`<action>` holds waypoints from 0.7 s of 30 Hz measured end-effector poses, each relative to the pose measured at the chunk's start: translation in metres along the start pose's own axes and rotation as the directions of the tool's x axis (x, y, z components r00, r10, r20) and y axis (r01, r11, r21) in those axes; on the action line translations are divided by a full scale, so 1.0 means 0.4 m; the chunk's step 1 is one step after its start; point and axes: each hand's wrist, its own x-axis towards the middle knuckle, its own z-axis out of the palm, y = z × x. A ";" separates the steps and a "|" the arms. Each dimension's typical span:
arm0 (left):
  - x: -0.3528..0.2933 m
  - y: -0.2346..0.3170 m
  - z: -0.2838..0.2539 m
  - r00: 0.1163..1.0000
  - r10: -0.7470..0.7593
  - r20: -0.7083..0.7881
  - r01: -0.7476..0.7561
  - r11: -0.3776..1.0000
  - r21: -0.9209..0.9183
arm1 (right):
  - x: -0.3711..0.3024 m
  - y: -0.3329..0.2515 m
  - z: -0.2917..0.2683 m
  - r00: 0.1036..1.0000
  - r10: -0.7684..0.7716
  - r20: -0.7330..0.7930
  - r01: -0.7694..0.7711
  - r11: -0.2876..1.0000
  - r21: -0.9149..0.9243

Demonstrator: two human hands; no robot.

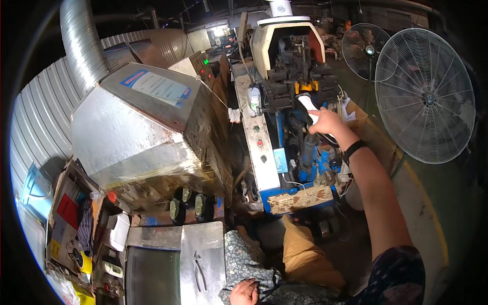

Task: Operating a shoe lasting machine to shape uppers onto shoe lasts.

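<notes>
My right hand (328,122) reaches forward over the machine, closed around a long white shoe-shaped piece (307,102). The hand covers the piece's near end, so its exact kind does not show. Just beyond it are the machine's yellow parts (306,87) and dark metal head (295,66). My left hand (245,293) rests low on my patterned apron (249,259) with its fingers curled in; whatever may be inside them is hidden. To its left, pliers (199,272) lie on a metal plate (203,236).
A metal hood (127,122) with a duct stands at left, several dark green-topped pieces (200,207) below it. A bottle (254,100) and a blue phone-like device (280,160) rest on the machine's white side panel (260,134). A large fan (429,96) stands right.
</notes>
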 end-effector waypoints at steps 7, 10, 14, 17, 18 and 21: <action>-0.003 0.009 0.020 1.000 -0.012 -0.003 0.012 0.999 0.045 | -0.039 0.016 0.064 0.992 0.008 -0.127 0.011 0.989 0.146; 0.010 -0.015 0.031 1.000 0.011 0.028 -0.010 1.000 -0.007 | -0.046 0.039 0.055 0.966 -0.029 -0.256 0.103 0.954 0.282; 0.027 -0.012 0.031 0.998 0.050 0.044 -0.050 0.999 0.011 | 0.004 0.119 0.005 0.944 0.083 -0.320 0.006 0.964 0.267; 0.026 -0.016 0.037 0.998 0.053 0.033 -0.054 0.998 0.026 | 0.023 0.144 -0.015 0.990 0.020 -0.137 0.060 0.829 0.556; 0.023 -0.019 0.040 0.999 0.047 0.025 -0.048 0.998 0.033 | 0.023 0.141 -0.025 0.999 0.004 -0.049 0.023 0.843 0.538; 0.042 -0.004 0.035 0.998 0.052 0.031 -0.054 0.997 0.047 | 0.021 0.116 -0.030 1.000 -0.028 -0.004 0.028 0.954 0.298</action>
